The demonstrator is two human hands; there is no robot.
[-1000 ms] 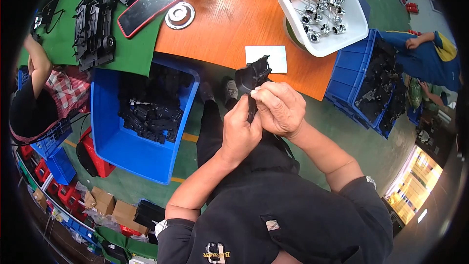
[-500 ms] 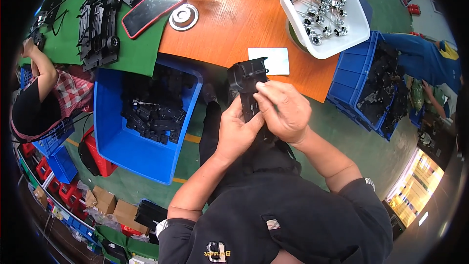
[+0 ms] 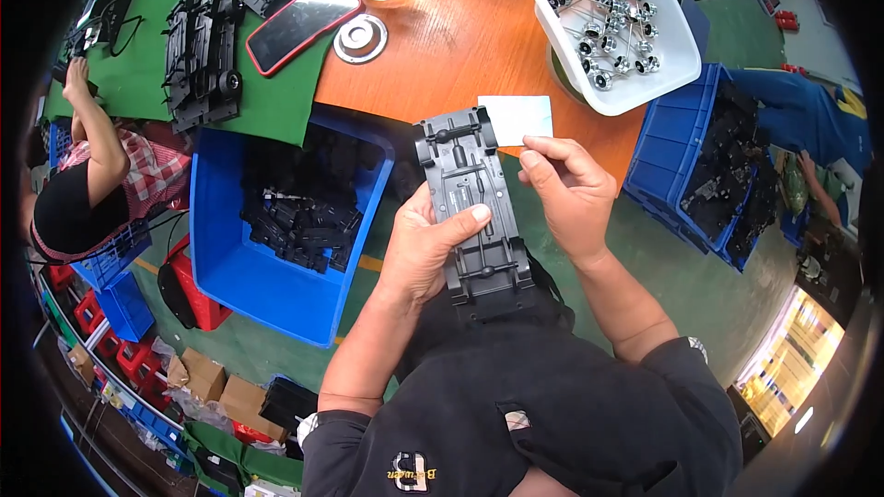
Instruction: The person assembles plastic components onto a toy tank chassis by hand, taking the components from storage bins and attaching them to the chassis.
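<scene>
My left hand [image 3: 416, 247] is wrapped round a black plastic toy car chassis [image 3: 471, 177], its thumb lying across the middle. The chassis is held upright-lengthwise in front of my body, with its moulded flat face toward me. To the right of the chassis and apart from it, my right hand [image 3: 580, 198] has its fingers curled, thumb and forefinger drawn together. Whether anything small sits in that pinch cannot be made out. A white sheet of paper [image 3: 525, 115] lies on the table edge just behind the chassis and my right fingertips.
A white tub [image 3: 681, 64] of small wheels on metal axles stands on the orange table [image 3: 424, 55]. Blue bins [image 3: 262, 290] [image 3: 668, 143] of black parts flank me. A red-edged phone [image 3: 304, 23], a round metal piece [image 3: 360, 39] and more chassis [image 3: 203, 60] lie left. A person sits farther left.
The chassis has been turned so its broad flat face shows. My right hand has come off it and moved right; my left hand still grips it.
</scene>
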